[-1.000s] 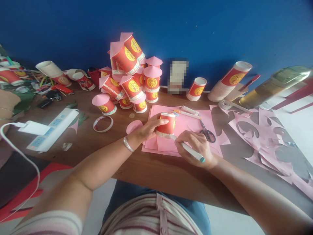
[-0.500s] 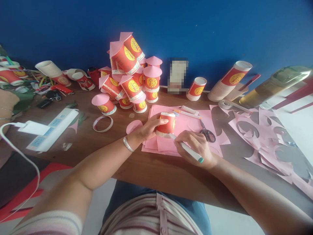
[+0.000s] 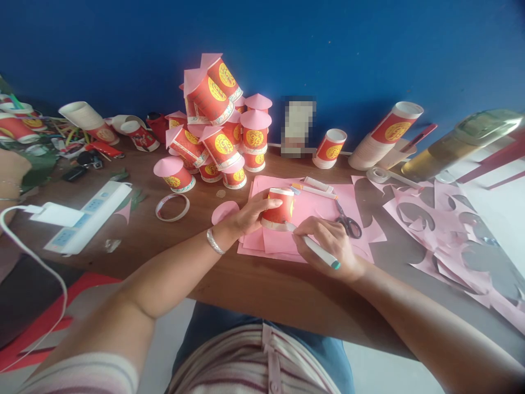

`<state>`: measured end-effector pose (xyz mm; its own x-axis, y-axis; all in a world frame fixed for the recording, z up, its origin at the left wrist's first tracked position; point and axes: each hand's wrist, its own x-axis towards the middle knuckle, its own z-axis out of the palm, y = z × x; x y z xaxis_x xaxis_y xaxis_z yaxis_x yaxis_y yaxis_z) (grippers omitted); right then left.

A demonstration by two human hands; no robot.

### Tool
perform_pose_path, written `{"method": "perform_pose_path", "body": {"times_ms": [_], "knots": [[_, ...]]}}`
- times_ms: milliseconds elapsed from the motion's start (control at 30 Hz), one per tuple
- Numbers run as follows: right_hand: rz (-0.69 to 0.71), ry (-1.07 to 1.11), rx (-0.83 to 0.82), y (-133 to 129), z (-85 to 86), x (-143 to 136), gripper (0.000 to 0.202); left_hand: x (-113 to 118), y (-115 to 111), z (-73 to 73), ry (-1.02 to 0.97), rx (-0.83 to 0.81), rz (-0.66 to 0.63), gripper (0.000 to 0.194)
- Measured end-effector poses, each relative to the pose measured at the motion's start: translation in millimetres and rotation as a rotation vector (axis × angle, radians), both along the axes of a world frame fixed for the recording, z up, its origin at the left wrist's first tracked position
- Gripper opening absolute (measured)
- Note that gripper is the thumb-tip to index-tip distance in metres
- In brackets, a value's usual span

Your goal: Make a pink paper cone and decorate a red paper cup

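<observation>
Brown table (image 3: 241, 282), red cup (image 3: 282, 210) in left grip (image 3: 249, 217)

Red paper cup (image 3: 281, 214), nearly vertical; white, green-ended marker (image 3: 321, 252) aslant, tip at cup's lower band.

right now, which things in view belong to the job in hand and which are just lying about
Seem part of it:
- red paper cup, in the left hand
- green-ended marker, in the right hand
- pink-topped cups, piled behind

Seem just lying about:
- power strip
- gold-coloured bottle
- pink offcuts
</observation>
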<state>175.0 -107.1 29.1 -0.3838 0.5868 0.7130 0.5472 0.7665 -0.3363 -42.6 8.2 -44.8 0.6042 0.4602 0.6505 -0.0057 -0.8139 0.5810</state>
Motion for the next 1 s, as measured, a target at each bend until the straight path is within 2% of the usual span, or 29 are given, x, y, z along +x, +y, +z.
{"method": "perform_pose_path", "body": {"times_ms": [200, 467, 600, 800, 1000], "knots": [[-0.027, -0.005, 0.006, 0.7, -0.4, 0.8, 0.014, -1.7, -0.5, 7.6, -0.038, 0.168, -0.042, 0.045], [-0.028, 0.001, 0.005, 0.7, 4.1, -0.6, 0.015, -0.1, -0.6, 11.9, -0.067, 0.165, -0.08, 0.053], [-0.012, 0.019, 0.001, 0.3, 4.7, -0.3, 0.015, -0.3, 0.2, 11.2, -0.068, 0.134, -0.108, 0.05], [0.101, -0.011, 0.031, -1.2, 4.9, -1.1, 0.019, -2.4, -2.2, 10.9, -0.045, 0.182, -0.032, 0.054], [0.089, -0.021, 0.048, -1.6, 6.6, -1.9, 0.019, -3.2, -4.2, 16.0, -0.031, 0.22, -0.018, 0.058]]}}
